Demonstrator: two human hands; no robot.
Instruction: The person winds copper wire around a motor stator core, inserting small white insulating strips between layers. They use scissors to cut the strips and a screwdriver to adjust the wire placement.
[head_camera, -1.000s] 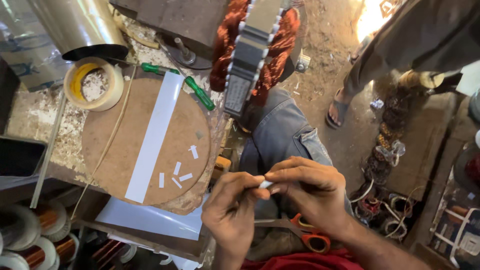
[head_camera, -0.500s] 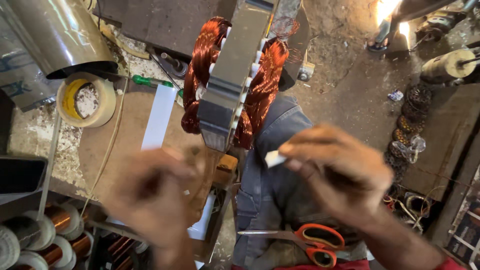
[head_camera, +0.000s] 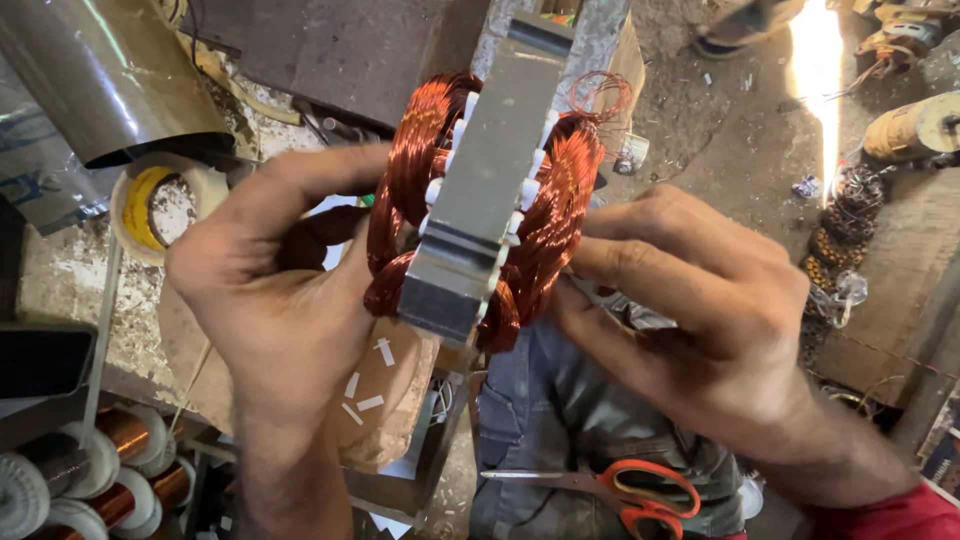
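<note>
Both hands, left (head_camera: 290, 300) at nine o'clock, right (head_camera: 700, 320) at three, grip my stator (head_camera: 480, 220); scissors (head_camera: 640, 492) at six.

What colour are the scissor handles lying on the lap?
Orange handles on the scissors, seen in the head view, below the right hand.

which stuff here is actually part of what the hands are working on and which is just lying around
In hand:
- motor stator with copper windings, gripped from both sides
- left hand
- right hand

Lying about:
- orange-handled scissors on the lap
- tape roll on the bench
- small white slips on the round board
- wire spools, lower left
</note>
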